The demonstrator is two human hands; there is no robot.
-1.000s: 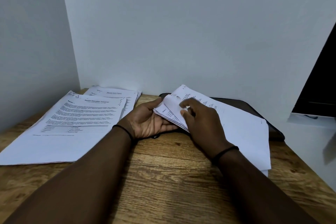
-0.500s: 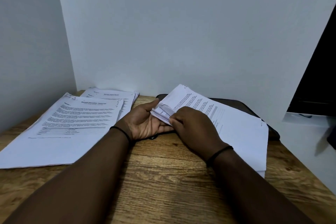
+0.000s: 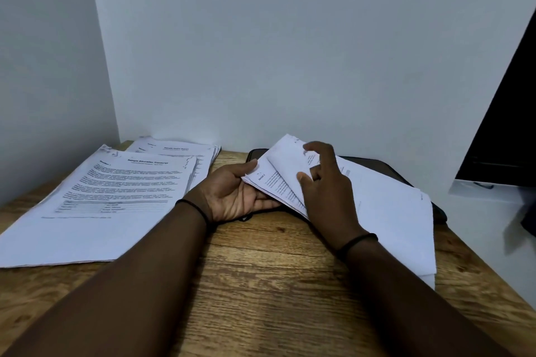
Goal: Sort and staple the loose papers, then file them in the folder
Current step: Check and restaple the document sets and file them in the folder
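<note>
A: Where are we with the loose papers [image 3: 385, 211]?

B: The unsorted stack lies at the right edge of the worktop [image 3: 261, 269], resting partly on the dark folder [image 3: 377, 164] near the back edge. Our left hand [image 3: 232, 197] cups the stack's near-left corner, palm up, thumb on top and fingers curled beneath. Our right hand [image 3: 324, 191] has its fingers loosely curled and spread over the lifted top sheet, thumb against it; we cannot tell whether it truly pinches that sheet or only props it up.

A: And the sorted ones?

B: Two piles sit toward the back-left corner: the transcript pile [image 3: 116, 200] nearer us, a second pile [image 3: 179, 151] behind it, partly covered.

A: How will these sheets handle?

B: Light and floppy, we judge. A single page bends under its own weight and slides easily over the next, so two may cling together. We would take hold at a corner, thumb above and forefinger below, while the left hand pins the rest.

A: Risks?

B: Creasing a corner, or fanning the stack off the folder. No stapler shows anywhere.
</note>
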